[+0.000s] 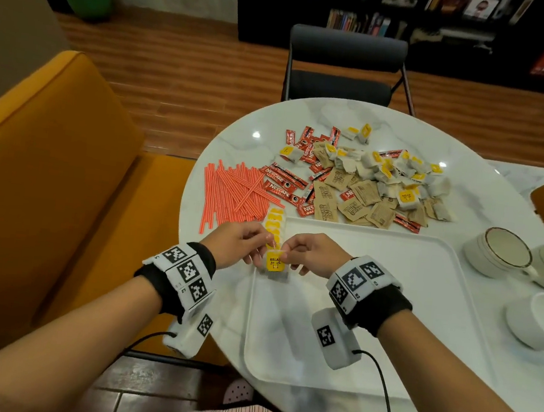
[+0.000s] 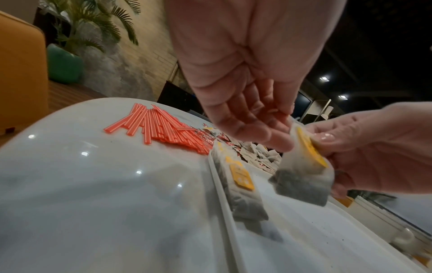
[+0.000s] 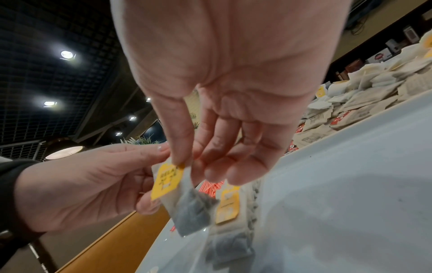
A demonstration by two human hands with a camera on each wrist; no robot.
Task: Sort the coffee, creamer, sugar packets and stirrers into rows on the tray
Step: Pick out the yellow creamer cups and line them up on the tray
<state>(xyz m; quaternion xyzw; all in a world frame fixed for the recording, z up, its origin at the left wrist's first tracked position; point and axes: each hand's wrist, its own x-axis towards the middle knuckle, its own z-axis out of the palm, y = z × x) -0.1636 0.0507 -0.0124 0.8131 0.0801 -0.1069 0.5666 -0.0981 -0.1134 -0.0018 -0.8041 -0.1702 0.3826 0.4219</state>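
Note:
Both hands hold one white sachet with a yellow tag (image 1: 274, 264) just above the near left corner of the white tray (image 1: 390, 285). My left hand (image 1: 261, 245) pinches its top edge, and my right hand (image 1: 292, 254) pinches it at the tag. In the wrist views the sachet (image 2: 304, 175) (image 3: 182, 199) hangs down, with dark contents in its lower half. A row of the same yellow-tagged sachets (image 1: 275, 226) (image 2: 240, 184) (image 3: 226, 206) lies along the tray's left edge. Orange stirrers (image 1: 235, 195) lie left of the tray. A mixed pile of red coffee sticks, brown packets and sachets (image 1: 367, 182) lies behind it.
White cups (image 1: 500, 253) and a white bowl (image 1: 541, 318) stand right of the tray on the round marble table (image 1: 214, 293). An orange sofa (image 1: 50, 165) is at the left, and a dark chair (image 1: 345, 66) stands beyond the table.

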